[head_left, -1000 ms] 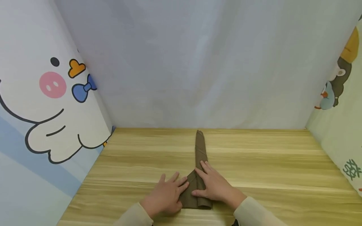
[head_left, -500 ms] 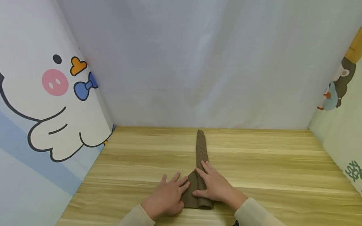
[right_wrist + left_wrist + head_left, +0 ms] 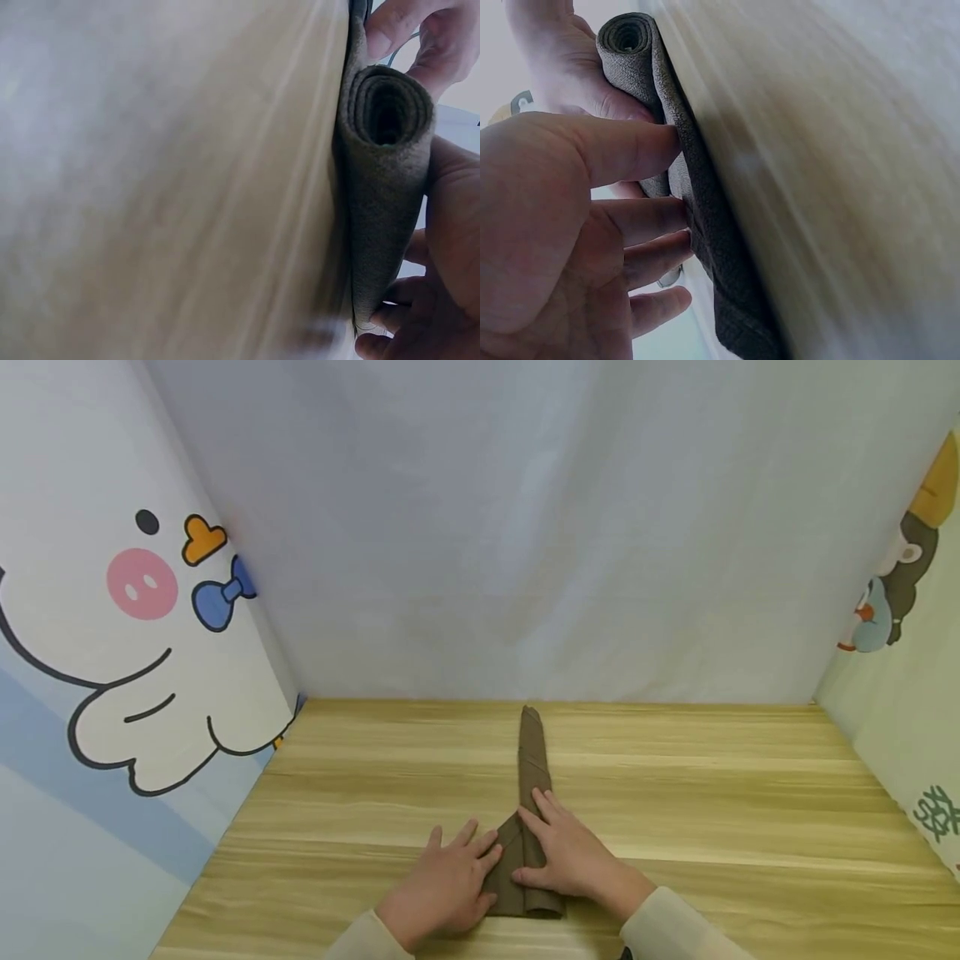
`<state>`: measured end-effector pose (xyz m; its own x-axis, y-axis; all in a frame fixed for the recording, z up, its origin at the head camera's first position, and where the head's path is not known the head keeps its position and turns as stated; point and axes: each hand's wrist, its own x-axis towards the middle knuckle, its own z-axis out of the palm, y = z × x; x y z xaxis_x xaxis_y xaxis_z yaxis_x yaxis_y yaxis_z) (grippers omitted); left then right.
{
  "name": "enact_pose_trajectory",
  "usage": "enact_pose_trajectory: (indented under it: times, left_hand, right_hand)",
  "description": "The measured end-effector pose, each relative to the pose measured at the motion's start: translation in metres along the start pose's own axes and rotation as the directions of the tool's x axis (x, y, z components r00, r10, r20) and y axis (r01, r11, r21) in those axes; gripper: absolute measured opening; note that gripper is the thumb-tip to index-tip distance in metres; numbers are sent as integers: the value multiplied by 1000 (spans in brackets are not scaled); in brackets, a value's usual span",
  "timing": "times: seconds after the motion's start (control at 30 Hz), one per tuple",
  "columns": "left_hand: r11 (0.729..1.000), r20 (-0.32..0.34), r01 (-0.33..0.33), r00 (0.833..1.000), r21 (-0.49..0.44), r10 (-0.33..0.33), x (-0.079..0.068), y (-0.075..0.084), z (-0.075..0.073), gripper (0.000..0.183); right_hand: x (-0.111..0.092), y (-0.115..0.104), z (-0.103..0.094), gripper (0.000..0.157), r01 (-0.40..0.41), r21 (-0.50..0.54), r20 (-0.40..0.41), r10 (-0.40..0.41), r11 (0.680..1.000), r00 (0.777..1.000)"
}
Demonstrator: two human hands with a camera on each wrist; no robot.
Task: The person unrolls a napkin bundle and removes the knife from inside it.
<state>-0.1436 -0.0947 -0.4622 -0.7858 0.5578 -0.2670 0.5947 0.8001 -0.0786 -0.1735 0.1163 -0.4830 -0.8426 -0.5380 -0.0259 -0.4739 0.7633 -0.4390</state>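
A dark brown cloth (image 3: 533, 756) lies partly rolled into a long, narrow roll that tapers toward the back of the table. To the left of the roll, a flat flap (image 3: 504, 881) of the same cloth is spread. My left hand (image 3: 442, 881) rests at this flap's left edge, its fingers extended and fingertips on the cloth. Over the roll lies my right hand (image 3: 573, 852), fingers stretched along it and thumb on its left side. The right wrist view shows the spiral layers at the roll's near end (image 3: 386, 112); the left wrist view shows the flap (image 3: 705, 202) lying low against the table.
The wood-grain table (image 3: 712, 793) extends on both sides of the cloth. A pale curtain (image 3: 450, 527) hangs behind it. Printed panels stand at the sides, with a white cartoon bird (image 3: 150, 635) on the left and a small cartoon figure (image 3: 911, 568) on the right.
The camera shifts slightly. My left hand creeps a little to the right over the flap; the right hand and the roll stay nearly still.
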Motion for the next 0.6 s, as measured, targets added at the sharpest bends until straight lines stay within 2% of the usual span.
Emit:
enact_pose_trajectory:
  times: [0.27,0.6]
  left_hand:
    - [1000,-21,-7,1000,6,7,-1,-1,1,63]
    - [1000,7,4,1000,8,-4,-2,-2,2,64]
  right_hand:
    - [1,-1,-1,88,-7,-55,6,8,998,1000]
    - [-1,-2,-1,84,-40,-102,13,41,994,999]
